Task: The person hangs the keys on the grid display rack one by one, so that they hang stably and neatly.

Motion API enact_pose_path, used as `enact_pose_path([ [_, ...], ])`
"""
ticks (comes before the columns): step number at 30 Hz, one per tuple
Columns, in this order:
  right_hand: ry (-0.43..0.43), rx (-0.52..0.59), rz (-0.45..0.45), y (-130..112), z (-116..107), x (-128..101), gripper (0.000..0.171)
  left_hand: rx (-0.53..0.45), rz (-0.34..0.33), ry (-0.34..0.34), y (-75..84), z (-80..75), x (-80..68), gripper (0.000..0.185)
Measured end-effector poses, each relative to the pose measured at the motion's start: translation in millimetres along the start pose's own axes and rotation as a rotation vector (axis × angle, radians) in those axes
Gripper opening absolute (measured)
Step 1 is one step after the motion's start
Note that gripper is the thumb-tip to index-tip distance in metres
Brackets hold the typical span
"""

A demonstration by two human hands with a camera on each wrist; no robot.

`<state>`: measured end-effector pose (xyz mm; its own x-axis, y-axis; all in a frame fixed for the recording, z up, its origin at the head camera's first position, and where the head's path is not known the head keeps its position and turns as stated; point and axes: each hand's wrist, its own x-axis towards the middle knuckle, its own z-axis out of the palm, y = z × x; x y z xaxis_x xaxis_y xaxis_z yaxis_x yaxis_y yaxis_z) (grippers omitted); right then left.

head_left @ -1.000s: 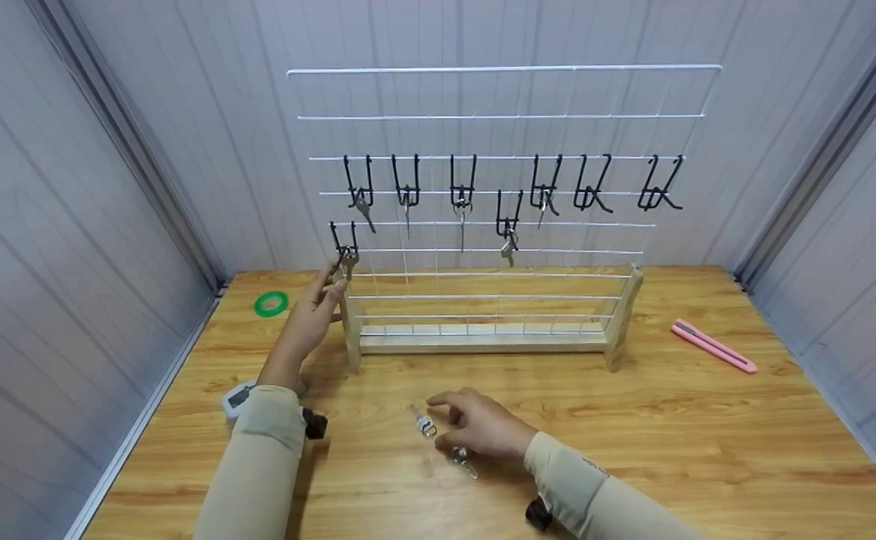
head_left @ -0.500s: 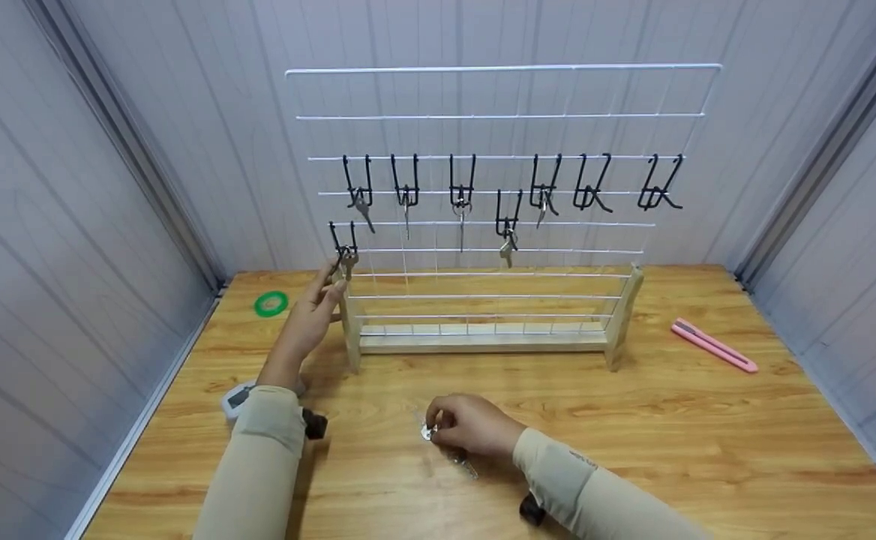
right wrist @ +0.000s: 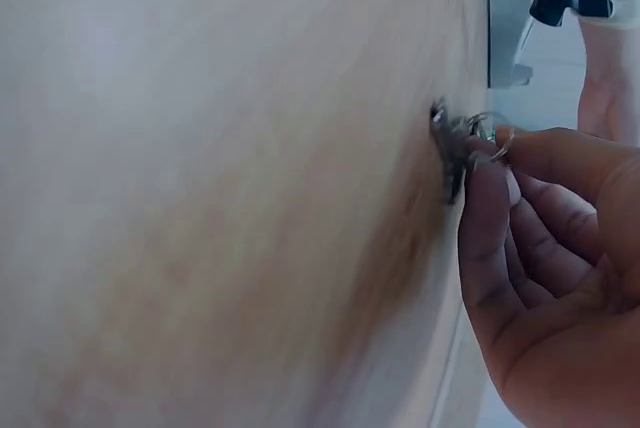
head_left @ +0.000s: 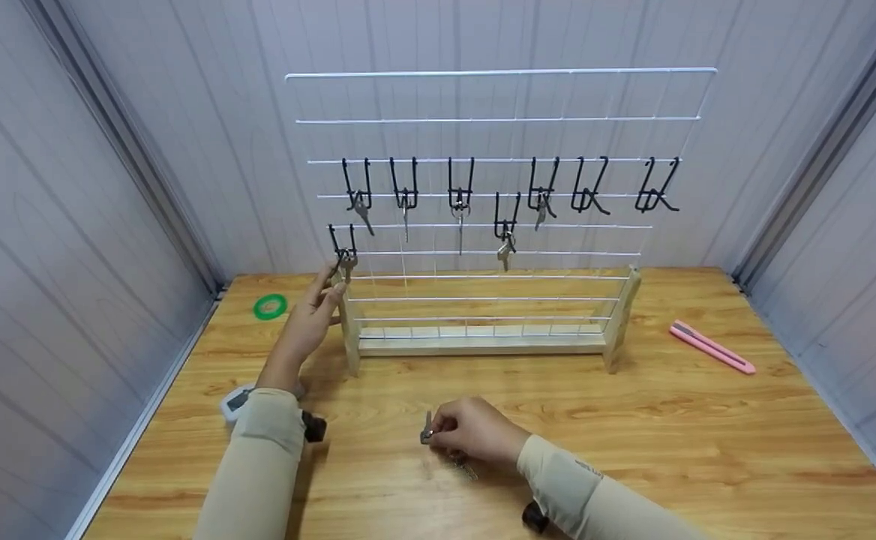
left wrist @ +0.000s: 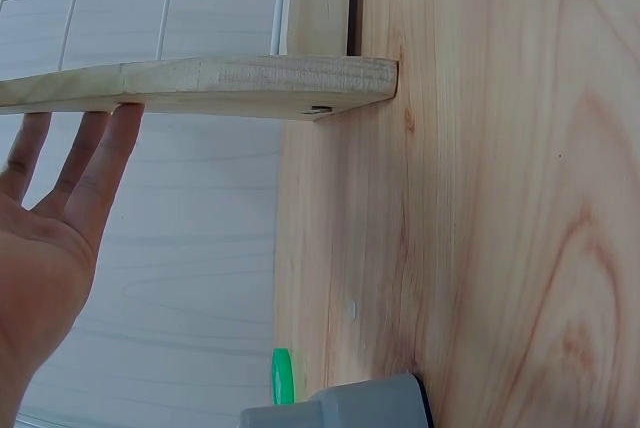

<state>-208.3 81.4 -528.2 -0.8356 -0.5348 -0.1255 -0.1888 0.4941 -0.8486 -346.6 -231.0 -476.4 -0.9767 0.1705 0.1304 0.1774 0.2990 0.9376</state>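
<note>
My right hand (head_left: pixel 481 429) pinches a key (head_left: pixel 427 429) by its ring just above the table. In the right wrist view, thumb and fingertip meet on the split ring (right wrist: pixel 503 146). Under that hand lies another key (head_left: pixel 465 469), partly hidden. My left hand (head_left: pixel 309 322) touches the left wooden side of the wire rack (head_left: pixel 483 349); in the left wrist view its fairly straight fingers (left wrist: pixel 105 173) rest against the outer face of that wooden side (left wrist: pixel 250 78). Several black hooks (head_left: pixel 460 180) hang on the rack, most with a key on them.
The two right-hand black hooks (head_left: pixel 657 187) bear no key. A green tape roll (head_left: pixel 270 306) and a grey-white device (head_left: pixel 235 403) lie on the left of the wooden table (head_left: pixel 708 442). A pink utility knife (head_left: pixel 712 347) lies at right. White panel walls enclose the table.
My right hand has closed on the upper of the two keys on the table and tipped it upright. The left hand stays at the rack's side.
</note>
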Motion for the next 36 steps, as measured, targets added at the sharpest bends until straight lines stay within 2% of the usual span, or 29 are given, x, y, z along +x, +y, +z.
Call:
enact_pose_path([
  [5,0.029,0.006,-0.032,-8,-2,-6,0.012,-0.023,-0.002,-0.001,1.1,-0.1,-0.5,0.065],
  [11,0.148,-0.018,-0.111,-20,-9,-14,0.013,-0.031,-0.020,0.000,2.5,-0.3,0.0,0.066],
  [18,0.196,0.195,-0.124,-33,-24,-31,0.018,-0.011,-0.015,0.008,0.9,0.6,0.3,0.065],
  [26,0.302,0.285,-0.153,-51,-53,-54,0.024,-0.016,-0.037,0.005,2.5,0.5,0.2,0.067],
  [31,0.381,0.288,-0.189,-62,-75,-70,0.027,-0.014,-0.032,0.010,0.4,0.9,1.0,0.066],
  [36,0.488,0.302,-0.196,-74,-99,-84,0.022,-0.018,-0.009,0.022,-1.2,1.3,2.7,0.064],
])
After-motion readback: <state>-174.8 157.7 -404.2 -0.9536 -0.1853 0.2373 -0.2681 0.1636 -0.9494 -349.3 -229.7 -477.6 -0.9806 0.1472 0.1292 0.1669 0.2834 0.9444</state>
